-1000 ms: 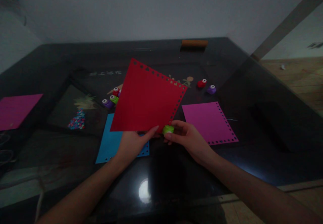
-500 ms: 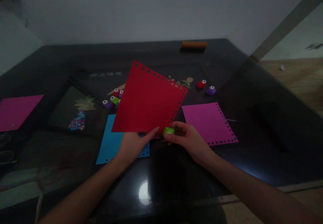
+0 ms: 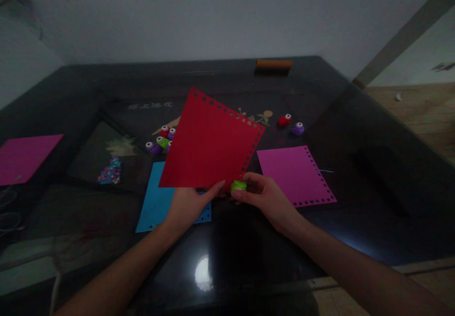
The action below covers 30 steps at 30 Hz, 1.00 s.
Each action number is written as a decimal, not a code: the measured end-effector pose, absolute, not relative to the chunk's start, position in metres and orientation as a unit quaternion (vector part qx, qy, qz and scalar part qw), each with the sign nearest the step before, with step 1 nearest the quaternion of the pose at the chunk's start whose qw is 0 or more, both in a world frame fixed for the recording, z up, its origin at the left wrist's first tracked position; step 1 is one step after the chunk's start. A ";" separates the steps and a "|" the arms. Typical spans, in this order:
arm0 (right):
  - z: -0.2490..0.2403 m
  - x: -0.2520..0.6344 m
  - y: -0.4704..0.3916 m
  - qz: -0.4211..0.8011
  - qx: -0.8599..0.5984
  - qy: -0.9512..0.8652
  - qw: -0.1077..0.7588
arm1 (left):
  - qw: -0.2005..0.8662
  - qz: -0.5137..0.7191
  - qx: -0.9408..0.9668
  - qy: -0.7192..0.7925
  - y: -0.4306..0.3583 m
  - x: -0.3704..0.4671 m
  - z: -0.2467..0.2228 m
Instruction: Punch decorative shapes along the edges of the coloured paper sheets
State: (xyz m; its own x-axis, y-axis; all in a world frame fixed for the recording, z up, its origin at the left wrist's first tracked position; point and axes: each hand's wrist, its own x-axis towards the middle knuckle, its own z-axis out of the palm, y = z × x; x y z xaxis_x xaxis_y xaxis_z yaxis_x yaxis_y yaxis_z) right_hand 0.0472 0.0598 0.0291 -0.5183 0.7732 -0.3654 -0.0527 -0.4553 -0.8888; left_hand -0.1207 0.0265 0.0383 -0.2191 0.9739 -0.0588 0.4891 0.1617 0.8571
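Observation:
A red sheet (image 3: pixel 213 143) with small holes along two edges is held tilted above the dark table. My left hand (image 3: pixel 190 205) grips its lower edge, thumb in front and the other fingers hidden behind. At the sheet's lower right corner, my right hand (image 3: pixel 265 195) is closed on a small green punch (image 3: pixel 238 186), which touches the sheet. Beneath the left hand lies a blue sheet (image 3: pixel 156 202), partly covered. A pink sheet (image 3: pixel 289 173) with holes along two edges lies beside the right hand.
Several small punches (image 3: pixel 153 148) sit left of the red sheet. A red punch (image 3: pixel 284 120) and a purple punch (image 3: pixel 297 128) stand at the right. Colourful bits (image 3: pixel 111 171) and another pink sheet (image 3: pixel 28 159) lie left. A brown roll (image 3: pixel 273 64) rests at the back.
The red sheet's upper corner has shifted slightly right and down. Both hands keep their holds, nearly unmoved.

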 end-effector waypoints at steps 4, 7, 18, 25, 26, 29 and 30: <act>0.028 0.047 0.059 0.752 -0.405 -0.434 0.285 | 0.316 0.370 0.541 0.686 0.027 -0.121 0.037; 0.028 0.047 0.059 0.752 -0.404 -0.432 0.291 | 0.308 0.367 0.547 0.687 0.027 -0.121 0.038; 0.028 0.047 0.059 0.756 -0.402 -0.425 0.293 | 0.285 0.336 0.567 0.696 0.026 -0.123 0.036; 0.027 0.047 0.059 0.756 -0.406 -0.420 0.295 | 0.286 0.331 0.570 0.695 0.026 -0.122 0.038; 0.026 0.047 0.059 0.756 -0.405 -0.419 0.297 | 0.286 0.330 0.571 0.696 0.026 -0.122 0.037; 0.025 0.047 0.060 0.754 -0.404 -0.424 0.298 | 0.286 0.334 0.566 0.698 0.025 -0.122 0.035; 0.025 0.047 0.060 0.753 -0.404 -0.427 0.297 | 0.285 0.335 0.565 0.697 0.025 -0.123 0.034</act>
